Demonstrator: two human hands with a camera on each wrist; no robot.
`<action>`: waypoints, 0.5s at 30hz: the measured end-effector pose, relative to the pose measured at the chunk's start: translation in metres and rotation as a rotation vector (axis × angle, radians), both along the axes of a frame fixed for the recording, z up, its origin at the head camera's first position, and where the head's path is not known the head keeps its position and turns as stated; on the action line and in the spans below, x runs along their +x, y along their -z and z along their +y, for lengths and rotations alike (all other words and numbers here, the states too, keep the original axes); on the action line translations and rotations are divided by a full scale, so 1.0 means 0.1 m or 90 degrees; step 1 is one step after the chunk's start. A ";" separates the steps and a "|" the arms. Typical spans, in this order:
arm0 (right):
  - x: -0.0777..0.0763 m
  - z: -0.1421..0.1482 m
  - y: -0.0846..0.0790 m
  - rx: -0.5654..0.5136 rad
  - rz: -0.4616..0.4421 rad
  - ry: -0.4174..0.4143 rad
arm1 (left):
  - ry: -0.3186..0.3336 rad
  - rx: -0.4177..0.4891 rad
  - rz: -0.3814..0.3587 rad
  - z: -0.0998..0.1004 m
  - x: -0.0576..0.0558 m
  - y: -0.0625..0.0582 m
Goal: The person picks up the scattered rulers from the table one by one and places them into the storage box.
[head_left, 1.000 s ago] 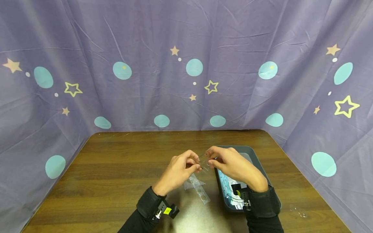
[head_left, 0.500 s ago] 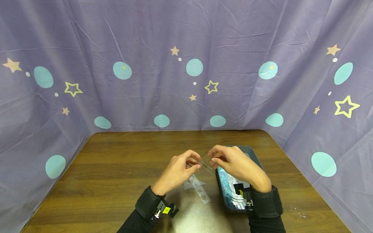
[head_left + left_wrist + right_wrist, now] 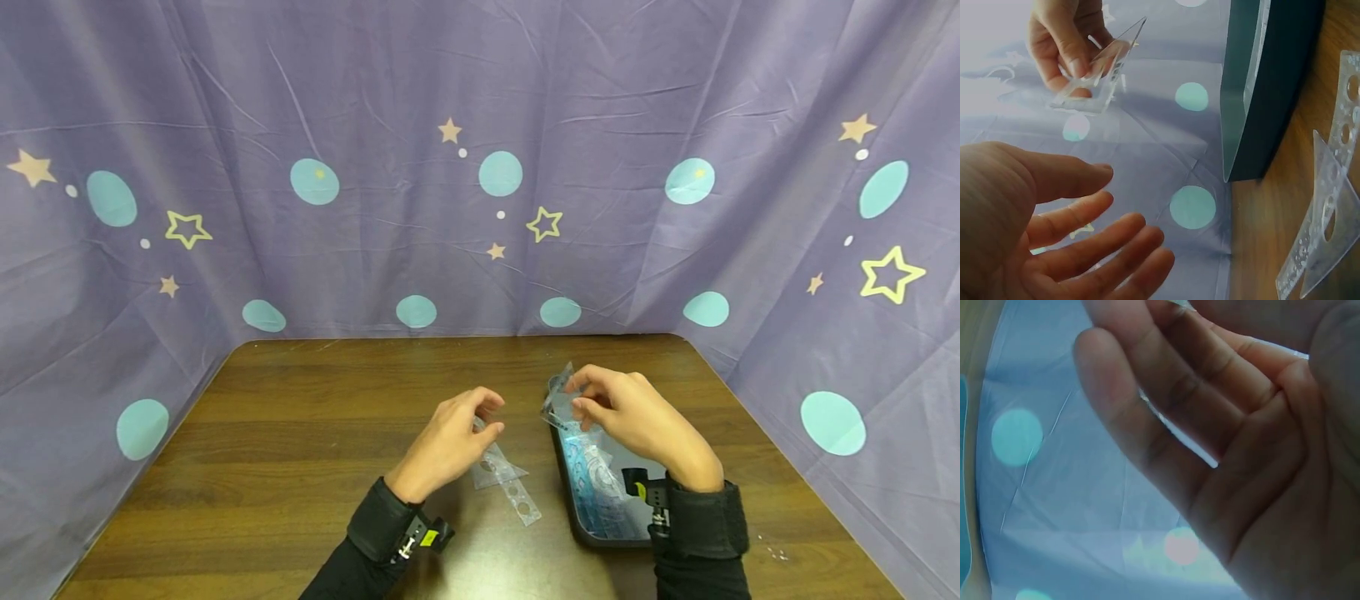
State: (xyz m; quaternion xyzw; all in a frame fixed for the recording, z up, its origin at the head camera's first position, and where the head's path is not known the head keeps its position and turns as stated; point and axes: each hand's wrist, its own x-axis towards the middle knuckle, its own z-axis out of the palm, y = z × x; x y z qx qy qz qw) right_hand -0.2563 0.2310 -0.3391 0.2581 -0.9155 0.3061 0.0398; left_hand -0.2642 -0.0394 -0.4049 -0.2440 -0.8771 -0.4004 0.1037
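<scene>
My right hand (image 3: 637,417) pinches a clear plastic set square (image 3: 557,402) between thumb and fingers, tilted above the far left corner of a dark grey tray (image 3: 611,543). In the left wrist view the same set square (image 3: 1100,81) shows as a see-through triangle. My left hand (image 3: 450,433) hovers with nothing in it, its fingers loosely bent and thumb apart. Near it on the table lie another clear triangle (image 3: 491,475) and a clear ruler (image 3: 523,505) with round holes, partly overlapping. In the right wrist view the palm and fingers hide the held set square.
Inside the tray lies a blue and white patterned item (image 3: 588,479) with clear pieces. Small clear bits (image 3: 776,552) lie on the wooden table (image 3: 337,450) to the right. A purple curtain (image 3: 405,208) with stars and dots hangs behind the table.
My right hand has moved right and slightly up with the set square, over the tray. My left hand has let go of the set square and stays nearly in place.
</scene>
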 end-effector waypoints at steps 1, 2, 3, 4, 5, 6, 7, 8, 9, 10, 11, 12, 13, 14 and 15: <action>0.00 0.02 0.01 0.006 -0.001 0.006 | -0.009 -0.006 0.000 0.00 0.00 0.01; -0.01 0.04 0.02 0.016 -0.001 0.013 | -0.017 -0.012 -0.001 -0.01 -0.01 0.03; -0.02 0.07 0.04 0.027 -0.002 0.018 | -0.023 -0.016 -0.002 -0.01 -0.01 0.04; -0.02 0.09 0.05 0.038 -0.006 0.023 | -0.031 -0.023 -0.005 -0.02 -0.02 0.05; -0.03 0.11 0.07 0.049 -0.009 0.028 | -0.039 -0.030 -0.012 -0.03 -0.02 0.07; -0.04 0.14 0.08 0.061 -0.016 0.032 | -0.044 -0.039 -0.020 -0.03 -0.02 0.08; -0.05 0.17 0.10 0.073 -0.026 0.038 | -0.049 -0.049 -0.029 -0.04 -0.03 0.09; -0.06 0.19 0.11 0.083 -0.038 0.042 | -0.053 -0.062 -0.038 -0.05 -0.03 0.11; -0.07 0.21 0.12 0.090 -0.052 0.045 | -0.058 -0.078 -0.048 -0.06 -0.04 0.13; -0.08 0.23 0.13 0.096 -0.070 0.049 | -0.063 -0.097 -0.061 -0.08 -0.04 0.14; -0.09 0.25 0.14 0.101 -0.084 0.050 | -0.065 -0.115 -0.076 -0.09 -0.05 0.16; -0.09 0.26 0.15 0.103 -0.100 0.054 | -0.066 -0.132 -0.090 -0.10 -0.05 0.17; -0.09 0.28 0.15 0.104 -0.114 0.056 | -0.066 -0.148 -0.104 -0.11 -0.05 0.18; -0.09 0.29 0.16 0.100 -0.131 0.059 | -0.065 -0.163 -0.120 -0.12 -0.05 0.19; -0.10 0.30 0.16 0.097 -0.147 0.061 | -0.064 -0.174 -0.135 -0.13 -0.05 0.20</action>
